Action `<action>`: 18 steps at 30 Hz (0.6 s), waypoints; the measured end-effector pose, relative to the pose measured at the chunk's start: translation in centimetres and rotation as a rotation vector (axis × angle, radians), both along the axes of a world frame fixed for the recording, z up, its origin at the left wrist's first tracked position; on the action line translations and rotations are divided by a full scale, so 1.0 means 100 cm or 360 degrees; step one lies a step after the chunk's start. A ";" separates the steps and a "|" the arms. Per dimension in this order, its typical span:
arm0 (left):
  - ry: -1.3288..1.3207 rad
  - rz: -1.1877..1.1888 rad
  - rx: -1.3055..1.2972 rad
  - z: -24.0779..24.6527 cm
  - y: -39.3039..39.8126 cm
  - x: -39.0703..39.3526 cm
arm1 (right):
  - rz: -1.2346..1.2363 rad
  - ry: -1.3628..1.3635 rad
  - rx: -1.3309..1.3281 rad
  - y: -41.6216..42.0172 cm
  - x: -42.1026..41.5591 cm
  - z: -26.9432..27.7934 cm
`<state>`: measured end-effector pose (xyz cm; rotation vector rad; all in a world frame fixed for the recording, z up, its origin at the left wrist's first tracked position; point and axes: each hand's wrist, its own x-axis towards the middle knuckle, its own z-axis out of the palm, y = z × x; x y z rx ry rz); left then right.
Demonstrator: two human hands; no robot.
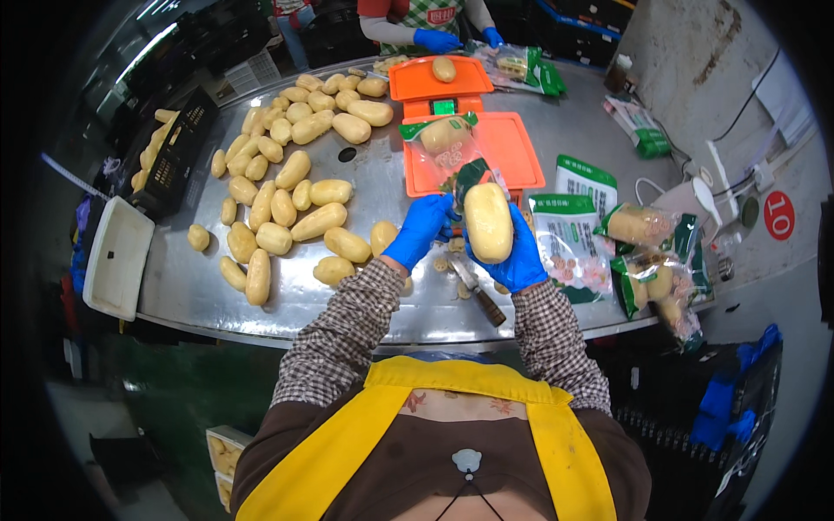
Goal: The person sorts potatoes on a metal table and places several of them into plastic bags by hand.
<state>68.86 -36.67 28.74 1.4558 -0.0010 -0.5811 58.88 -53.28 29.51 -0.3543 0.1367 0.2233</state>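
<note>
My right hand [518, 260], in a blue glove, holds a thick peeled lotus root segment [488, 225] above the steel table. The blue-gloved fingers of my left hand [420, 228] are closed at the near edge of a clear and green plastic bag [449, 153]. One lotus root segment lies inside that bag, which rests on an orange tray [515, 153]. Part of the bag's near edge is hidden behind the held root. Below my hands, a knife with a wooden handle [487, 306] lies among small cut pieces of root.
Many peeled lotus roots [283, 208] spread over the steel table [189, 280] at left, beside a white foam box [120, 257] and black crate [179, 153]. Printed bags [573, 244] and filled packs [651, 273] lie right. Opposite, a co-worker's gloved hands [438, 41] are near an orange scale [443, 84].
</note>
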 end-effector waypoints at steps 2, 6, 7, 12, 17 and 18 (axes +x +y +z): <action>0.0040 -0.0007 -0.0026 0.003 -0.001 0.000 | -0.0071 0.0025 -0.0102 -0.003 0.005 0.002; 0.0158 -0.0073 0.0074 0.012 -0.008 -0.002 | -0.0065 0.0006 -0.0191 -0.011 0.008 -0.003; 0.0147 -0.0031 -0.0053 0.011 -0.009 -0.002 | -0.0092 0.0029 -0.0233 -0.010 0.009 -0.003; -0.0009 0.0080 -0.0360 -0.010 -0.003 0.008 | -0.0036 0.0023 -0.0206 -0.012 0.017 0.001; -0.0166 -0.0025 -0.0329 -0.015 0.001 0.002 | -0.0059 0.0044 -0.0478 -0.012 0.026 -0.003; -0.0282 0.0044 -0.0277 -0.019 -0.004 0.003 | 0.0028 0.0060 -0.0553 -0.010 0.025 0.005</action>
